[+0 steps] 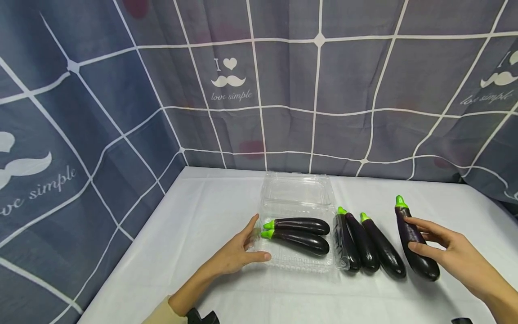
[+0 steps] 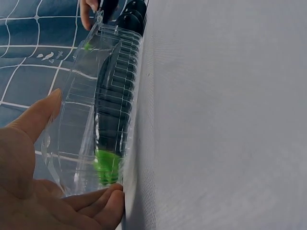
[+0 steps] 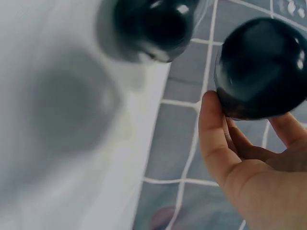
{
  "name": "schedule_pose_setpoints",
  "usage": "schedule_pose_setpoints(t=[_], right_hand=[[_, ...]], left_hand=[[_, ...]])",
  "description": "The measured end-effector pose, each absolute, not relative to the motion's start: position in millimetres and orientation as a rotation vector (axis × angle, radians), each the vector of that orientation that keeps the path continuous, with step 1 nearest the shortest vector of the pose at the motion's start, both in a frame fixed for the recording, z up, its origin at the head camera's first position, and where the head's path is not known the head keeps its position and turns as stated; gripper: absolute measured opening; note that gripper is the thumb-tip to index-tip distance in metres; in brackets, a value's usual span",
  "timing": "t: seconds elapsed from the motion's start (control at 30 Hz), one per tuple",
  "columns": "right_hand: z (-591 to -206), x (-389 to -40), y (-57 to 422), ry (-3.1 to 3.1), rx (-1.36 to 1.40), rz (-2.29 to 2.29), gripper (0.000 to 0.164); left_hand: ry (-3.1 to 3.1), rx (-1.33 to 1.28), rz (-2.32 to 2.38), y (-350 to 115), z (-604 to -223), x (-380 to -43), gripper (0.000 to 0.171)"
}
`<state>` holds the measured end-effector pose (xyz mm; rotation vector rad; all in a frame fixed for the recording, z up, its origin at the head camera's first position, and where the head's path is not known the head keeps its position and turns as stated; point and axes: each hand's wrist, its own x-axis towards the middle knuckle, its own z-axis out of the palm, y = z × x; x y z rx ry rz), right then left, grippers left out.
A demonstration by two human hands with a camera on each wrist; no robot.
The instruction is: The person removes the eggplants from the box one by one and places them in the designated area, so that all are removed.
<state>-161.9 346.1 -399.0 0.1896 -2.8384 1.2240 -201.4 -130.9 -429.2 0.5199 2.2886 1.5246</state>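
My right hand (image 1: pixel 449 247) grips a dark purple eggplant (image 1: pixel 410 234) with a bright green stem end, thumb on one side and fingers on the other. In the right wrist view its rounded bottom (image 3: pixel 264 69) shows, raised off the white surface with a shadow beside it. At the left end of a clear plastic clamshell box (image 1: pixel 297 265), my left hand (image 1: pixel 238 252) holds the wall between thumb and fingers. Two eggplants (image 1: pixel 301 241) lie side by side in the box, green ends toward the left hand. The box's lid (image 1: pixel 297 189) lies folded back, open.
Three more eggplants (image 1: pixel 384 247) lie in a row right of the box, the nearest against its clear wall. A white cloth (image 1: pixel 194 202) covers the table. Behind and at the left hangs a grey-blue curtain (image 1: pixel 283 90) with white grid lines.
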Motion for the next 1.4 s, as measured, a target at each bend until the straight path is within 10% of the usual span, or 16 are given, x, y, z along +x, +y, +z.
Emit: schedule_pose_setpoints(t=[1.4], right_hand=[[-434.7,-173.4,351.2,-2.957,0.178,1.188,0.053]], left_hand=[[2.299,0.534,1.521,-131.3,-431.1,-201.1,0.107]])
